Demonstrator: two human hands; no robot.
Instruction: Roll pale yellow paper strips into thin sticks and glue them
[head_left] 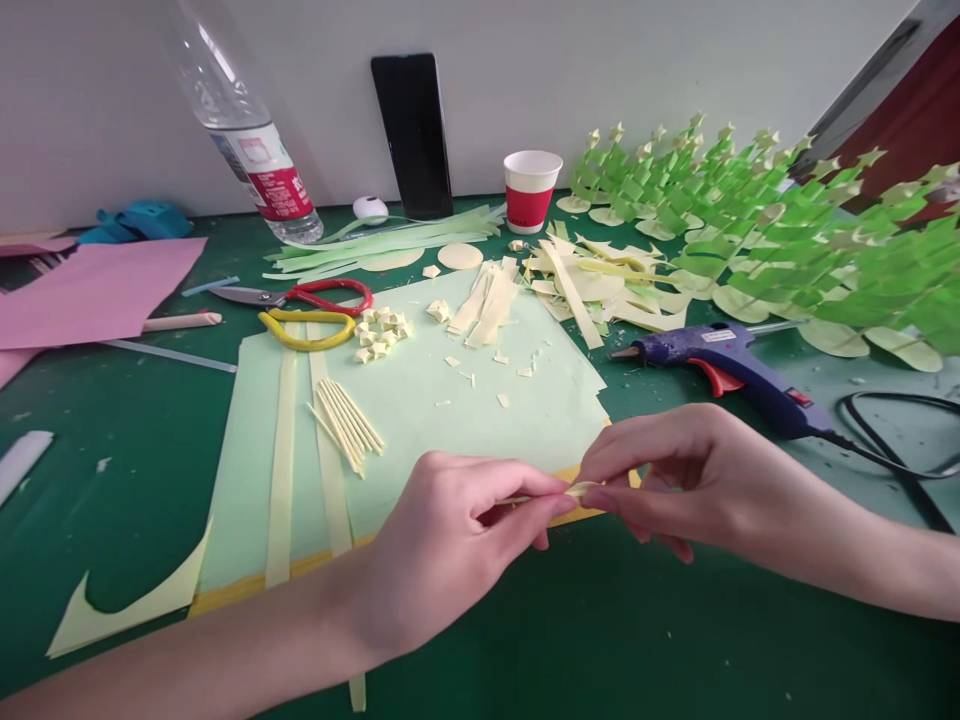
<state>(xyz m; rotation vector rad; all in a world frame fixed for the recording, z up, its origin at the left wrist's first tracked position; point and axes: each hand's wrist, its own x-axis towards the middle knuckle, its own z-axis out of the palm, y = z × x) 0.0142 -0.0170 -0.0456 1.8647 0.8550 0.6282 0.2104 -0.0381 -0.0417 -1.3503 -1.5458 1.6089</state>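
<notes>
My left hand (480, 530) and my right hand (675, 475) meet over the front edge of a pale green sheet (420, 400). Between their fingertips is a narrow pale yellow paper strip (581, 489), pinched by both; most of it is hidden by the fingers. Left of the hands lies a bundle of thin rolled paper sticks (349, 425). Beyond that sits a cluster of small folded paper stars (381, 334). Two long yellow strips (281, 470) run down the sheet's left side, and shorter cut strips (487, 300) lie at its back.
Scissors with red and yellow handles (309, 345) lie back left, near a plastic bottle (262, 170). A phone (414, 140) leans on the wall beside a paper cup (529, 195). At right are a glue gun (735, 365) with its cord and many green paper plants (795, 240).
</notes>
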